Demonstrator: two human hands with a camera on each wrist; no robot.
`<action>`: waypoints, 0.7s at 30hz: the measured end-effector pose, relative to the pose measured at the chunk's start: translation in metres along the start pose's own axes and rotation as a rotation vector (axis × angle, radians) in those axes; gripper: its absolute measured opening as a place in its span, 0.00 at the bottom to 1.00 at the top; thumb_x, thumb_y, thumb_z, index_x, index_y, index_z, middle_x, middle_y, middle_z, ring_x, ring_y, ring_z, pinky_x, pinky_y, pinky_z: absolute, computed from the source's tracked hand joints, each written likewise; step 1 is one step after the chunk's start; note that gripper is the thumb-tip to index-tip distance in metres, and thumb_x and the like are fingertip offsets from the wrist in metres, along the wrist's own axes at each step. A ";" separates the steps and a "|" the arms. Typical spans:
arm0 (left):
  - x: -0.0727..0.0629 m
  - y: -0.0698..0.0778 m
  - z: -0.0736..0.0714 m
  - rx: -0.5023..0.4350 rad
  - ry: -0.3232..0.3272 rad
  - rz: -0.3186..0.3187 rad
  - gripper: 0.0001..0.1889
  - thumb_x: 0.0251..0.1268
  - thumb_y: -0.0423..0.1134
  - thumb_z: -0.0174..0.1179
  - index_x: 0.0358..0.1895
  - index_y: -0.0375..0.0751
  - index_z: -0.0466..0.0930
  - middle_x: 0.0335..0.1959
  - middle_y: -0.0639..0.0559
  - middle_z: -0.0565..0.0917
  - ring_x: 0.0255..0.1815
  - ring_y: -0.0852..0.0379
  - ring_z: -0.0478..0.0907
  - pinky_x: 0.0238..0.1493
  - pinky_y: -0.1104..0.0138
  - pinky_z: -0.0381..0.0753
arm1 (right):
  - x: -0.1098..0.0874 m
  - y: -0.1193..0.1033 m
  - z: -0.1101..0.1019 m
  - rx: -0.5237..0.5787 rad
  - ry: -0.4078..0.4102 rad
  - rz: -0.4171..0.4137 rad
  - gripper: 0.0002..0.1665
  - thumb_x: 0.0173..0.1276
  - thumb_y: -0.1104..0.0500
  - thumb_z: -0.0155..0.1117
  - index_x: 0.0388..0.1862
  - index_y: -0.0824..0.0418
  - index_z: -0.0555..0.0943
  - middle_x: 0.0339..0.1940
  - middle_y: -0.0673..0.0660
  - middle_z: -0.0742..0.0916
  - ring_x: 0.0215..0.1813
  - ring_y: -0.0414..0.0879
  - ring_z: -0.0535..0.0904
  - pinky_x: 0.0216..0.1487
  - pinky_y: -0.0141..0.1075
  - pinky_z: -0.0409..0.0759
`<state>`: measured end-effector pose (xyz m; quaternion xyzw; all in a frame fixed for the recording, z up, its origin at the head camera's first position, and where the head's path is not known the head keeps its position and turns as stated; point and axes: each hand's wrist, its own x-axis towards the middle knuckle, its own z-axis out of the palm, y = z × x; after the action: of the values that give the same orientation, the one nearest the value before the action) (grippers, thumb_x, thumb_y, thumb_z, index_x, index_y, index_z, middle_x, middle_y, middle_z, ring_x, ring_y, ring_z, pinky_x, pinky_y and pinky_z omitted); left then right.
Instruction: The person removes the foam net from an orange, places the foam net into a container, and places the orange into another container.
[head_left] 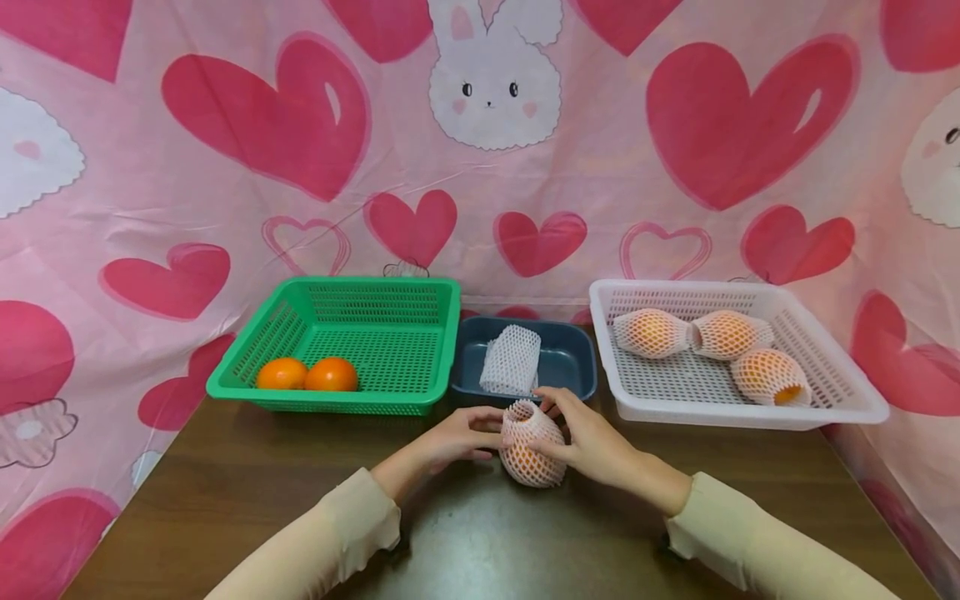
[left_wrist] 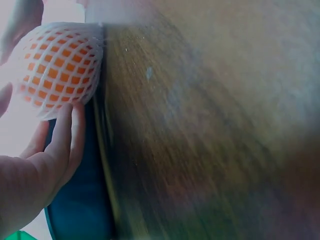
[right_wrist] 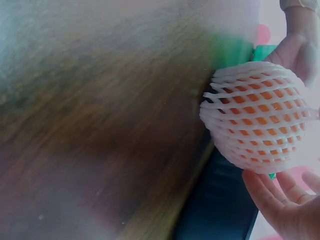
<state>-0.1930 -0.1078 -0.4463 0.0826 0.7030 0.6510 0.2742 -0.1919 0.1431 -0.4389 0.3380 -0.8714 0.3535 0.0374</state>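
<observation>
Over the table in front of me, an orange in a white foam net sleeve (head_left: 532, 454) is between my two hands. My left hand (head_left: 459, 435) holds its left side with the fingertips. On the other side my right hand (head_left: 592, 437) grips it, thumb across the front and fingers behind. The net's gathered opening points up. In the left wrist view, the left fingers (left_wrist: 64, 130) press against the netting, with orange peel showing through the mesh. Fingertips of the right hand (right_wrist: 295, 207) touch the sleeve in the right wrist view.
A green basket (head_left: 333, 400) at left holds two bare oranges (head_left: 332, 375). In the dark blue tray (head_left: 570, 354) behind my hands lie white foam nets (head_left: 512, 360). A white basket (head_left: 720, 412) at right holds three netted oranges (head_left: 769, 377). A heart-patterned cloth (head_left: 487, 192) hangs behind.
</observation>
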 end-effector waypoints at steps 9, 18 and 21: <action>0.002 -0.003 0.008 0.039 -0.007 0.084 0.28 0.66 0.34 0.68 0.69 0.32 0.75 0.64 0.40 0.80 0.55 0.52 0.81 0.54 0.54 0.83 | -0.001 0.005 -0.002 -0.009 -0.051 -0.015 0.32 0.66 0.50 0.75 0.65 0.64 0.79 0.49 0.51 0.80 0.46 0.43 0.78 0.44 0.37 0.81; 0.002 -0.002 0.015 0.145 0.050 0.212 0.21 0.68 0.34 0.69 0.61 0.31 0.82 0.55 0.42 0.86 0.51 0.60 0.83 0.50 0.66 0.83 | 0.000 0.007 -0.006 -0.028 -0.041 -0.070 0.18 0.68 0.52 0.74 0.51 0.60 0.88 0.49 0.51 0.84 0.44 0.42 0.80 0.42 0.35 0.81; 0.001 -0.001 0.016 0.220 0.093 0.234 0.19 0.66 0.37 0.71 0.58 0.35 0.85 0.56 0.45 0.86 0.56 0.60 0.81 0.51 0.68 0.81 | 0.001 0.007 -0.008 -0.004 -0.040 -0.071 0.18 0.66 0.53 0.75 0.51 0.61 0.89 0.48 0.52 0.86 0.44 0.43 0.81 0.41 0.36 0.81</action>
<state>-0.1858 -0.0929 -0.4475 0.1632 0.7674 0.6008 0.1533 -0.1984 0.1512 -0.4360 0.3758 -0.8601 0.3434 0.0330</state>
